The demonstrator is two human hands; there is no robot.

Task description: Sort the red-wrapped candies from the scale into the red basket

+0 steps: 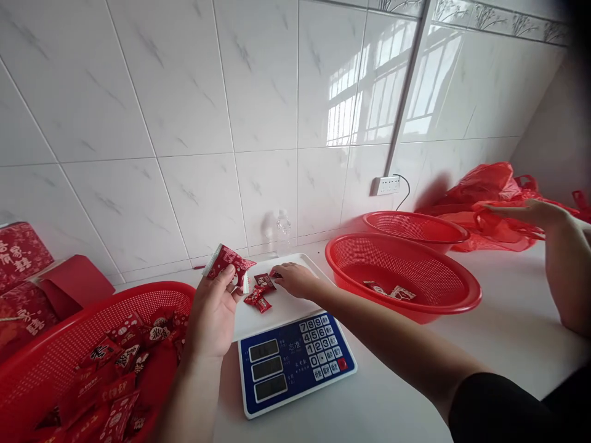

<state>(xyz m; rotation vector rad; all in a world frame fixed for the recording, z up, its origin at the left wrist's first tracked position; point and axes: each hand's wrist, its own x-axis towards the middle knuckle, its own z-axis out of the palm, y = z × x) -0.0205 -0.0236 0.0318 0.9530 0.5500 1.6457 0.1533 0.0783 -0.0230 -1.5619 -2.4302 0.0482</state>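
My left hand [215, 314] grips a red printed snack packet [233, 263] with pale crimped ends, above the left side of the scale's white tray [295, 301]. Whether a second packet lies behind it I cannot tell. Over the same tray, my right hand [295, 280] has its fingers closed at a small red wrapped candy, mostly hidden by the fingertips. Beside those fingertips, several small red wrapped candies [263, 305] lie on the tray. The blue panel of the digital scale [298, 363] faces me, its displays dark.
At left stands a red basket [157, 292] of red packets, with red boxes [28, 264] behind. Right are two red baskets [401, 243] [415, 218], the nearer holding a few packets. Another person's hand [530, 212] is at red plastic bags [489, 191]. A clear bottle [283, 227] stands by the wall.
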